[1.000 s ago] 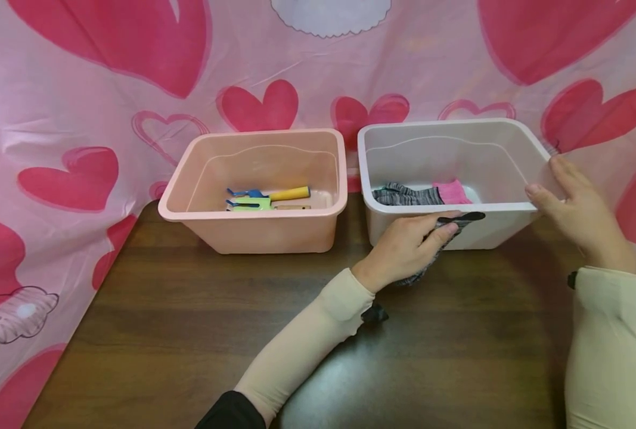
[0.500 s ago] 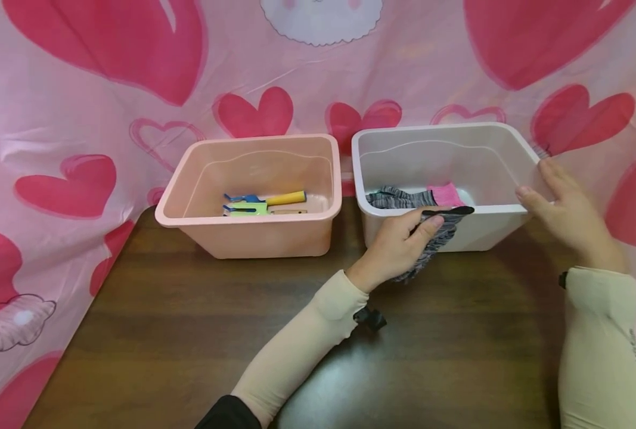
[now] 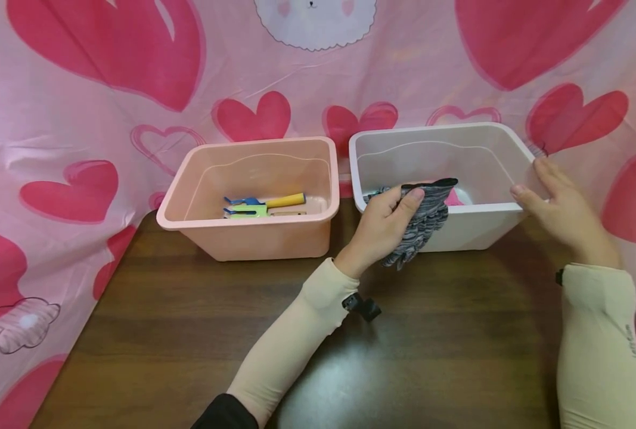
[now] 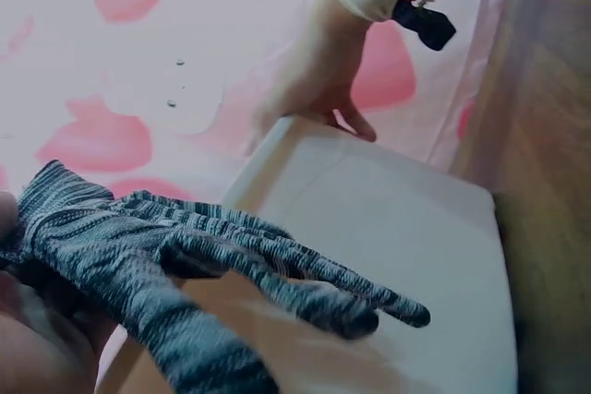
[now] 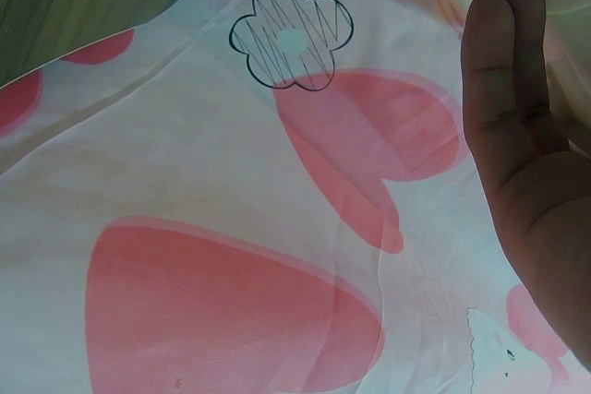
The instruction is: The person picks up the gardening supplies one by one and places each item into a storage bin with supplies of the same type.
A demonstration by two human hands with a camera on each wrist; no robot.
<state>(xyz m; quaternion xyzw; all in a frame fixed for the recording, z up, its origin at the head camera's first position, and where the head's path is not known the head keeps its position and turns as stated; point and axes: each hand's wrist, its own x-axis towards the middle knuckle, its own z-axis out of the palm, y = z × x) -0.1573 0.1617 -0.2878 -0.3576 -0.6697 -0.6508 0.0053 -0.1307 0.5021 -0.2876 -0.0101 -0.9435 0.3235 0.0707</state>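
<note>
My left hand (image 3: 380, 229) pinches a grey marled knit glove (image 3: 424, 220) by its black-edged cuff between thumb and fingers. In the head view the glove hangs in front of the white bin (image 3: 459, 229), overlapping its front rim; its limp fingers spread out in the left wrist view. At the bin's front right corner, my right hand (image 3: 570, 208) rests with thumb and fingers extended against the rim. Straight fingers (image 5: 489, 80) show in the right wrist view. Inside the white bin lies a knit piece with a pink part (image 3: 453, 198), mostly hidden behind the held glove.
A peach bin (image 3: 248, 238) stands left of the white one, holding a yellow-handled blue tool (image 3: 285, 200) and a green tool (image 3: 248, 211). Both bins sit on a dark wooden table (image 3: 189, 333), before a pink heart-printed cloth (image 3: 307, 77).
My left hand has lifted slightly and drawn left with the glove, which has swung open to show more of its knit. My right hand keeps its place at the bin's corner.
</note>
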